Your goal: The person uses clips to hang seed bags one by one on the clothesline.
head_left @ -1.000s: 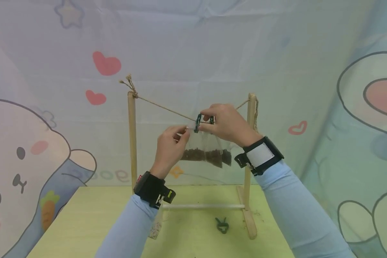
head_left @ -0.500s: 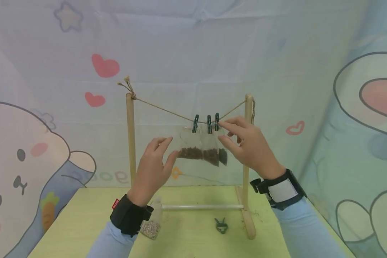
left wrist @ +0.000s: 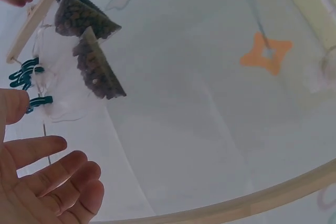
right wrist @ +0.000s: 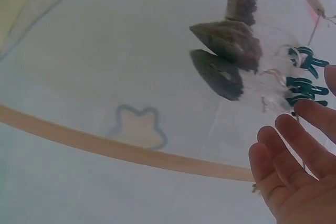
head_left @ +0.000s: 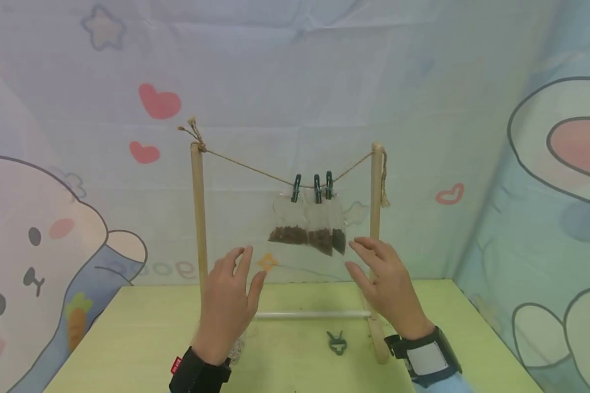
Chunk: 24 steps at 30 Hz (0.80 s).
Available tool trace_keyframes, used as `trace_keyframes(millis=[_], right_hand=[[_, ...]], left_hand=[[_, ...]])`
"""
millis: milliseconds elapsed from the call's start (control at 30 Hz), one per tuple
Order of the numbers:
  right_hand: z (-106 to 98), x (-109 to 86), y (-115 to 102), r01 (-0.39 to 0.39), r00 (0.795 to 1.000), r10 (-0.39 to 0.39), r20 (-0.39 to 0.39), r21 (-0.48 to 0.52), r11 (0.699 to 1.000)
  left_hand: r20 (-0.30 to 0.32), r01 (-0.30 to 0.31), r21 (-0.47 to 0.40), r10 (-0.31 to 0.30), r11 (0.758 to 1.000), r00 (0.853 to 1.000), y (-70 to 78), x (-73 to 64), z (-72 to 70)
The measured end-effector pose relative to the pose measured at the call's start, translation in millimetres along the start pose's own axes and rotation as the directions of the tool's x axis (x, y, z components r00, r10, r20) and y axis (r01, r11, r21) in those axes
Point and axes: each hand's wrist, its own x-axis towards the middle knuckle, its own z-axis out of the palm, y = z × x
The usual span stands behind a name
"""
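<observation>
Three clear plastic bags with dark brown contents hang side by side from a sagging twine (head_left: 248,164), each under a dark green clip. The leftmost bag (head_left: 288,234) hangs from the left clip (head_left: 296,188); the middle bag (head_left: 320,240) and the right bag (head_left: 339,241) hang close together under the middle clip (head_left: 317,189) and right clip (head_left: 329,185). My left hand (head_left: 230,303) is below and left of the bags, fingers relaxed, touching nothing. My right hand (head_left: 390,289) is below and right of them, in front of the right post, fingers loosely bent and holding nothing.
Two wooden posts, left (head_left: 198,213) and right (head_left: 376,202), bear the twine, with a white crossbar (head_left: 312,315) low between them. A loose green clip (head_left: 336,343) lies on the yellow-green table (head_left: 295,371). A bag of speckled grains (head_left: 237,349) is partly hidden behind my left hand.
Both hands have let go of the leftmost bag and its clip, then moved down and apart. The bag now hangs by its clip from the twine.
</observation>
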Motion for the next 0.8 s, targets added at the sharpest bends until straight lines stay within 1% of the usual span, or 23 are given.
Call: trace_keyframes(millis=[133, 200, 300, 400, 467, 533, 667, 800], right_hand=[[12, -30.0, 0, -0.047, 0.999, 0.047, -0.002, 0.002, 0.999], [16, -43.9, -2, -0.088, 0.996, 0.088, 0.012, -0.006, 0.996], [19, -62.5, -3, -0.159, 0.986, 0.16, 0.041, -0.025, 0.987], [21, -76.7, -5, -0.225, 0.972, 0.227, 0.062, -0.038, 0.974], [23, -83.2, -5, -0.248, 0.966, 0.25, 0.064, -0.04, 0.968], [25, -88.2, -4, -0.253, 0.965, 0.255, 0.058, -0.039, 0.967], [29, -96.8, -1, -0.232, 0.972, 0.233, 0.04, -0.034, 0.972], [31, -105.1, 1, -0.25, 0.967, 0.251, 0.049, -0.037, 0.968]], left_hand=[[0.022, 0.041, 0.019, -0.041, 0.999, 0.999, 2.1, -23.5, 9.3], [0.04, 0.06, 0.015, -0.06, 0.998, 0.997, 4.3, -35.3, 15.1], [0.072, 0.088, 0.004, -0.088, 0.996, 0.994, 8.8, -51.4, 23.8], [0.103, 0.116, -0.002, -0.115, 0.993, 0.988, 12.7, -64.3, 31.3], [0.124, 0.134, 0.002, -0.133, 0.991, 0.983, 14.5, -70.8, 35.1], [0.143, 0.147, 0.0, -0.145, 0.989, 0.979, 16.0, -75.2, 38.4], [0.175, 0.168, -0.006, -0.164, 0.986, 0.971, 17.6, -81.0, 44.4], [0.203, 0.176, -0.024, -0.167, 0.984, 0.965, 19.7, -85.3, 50.0]])
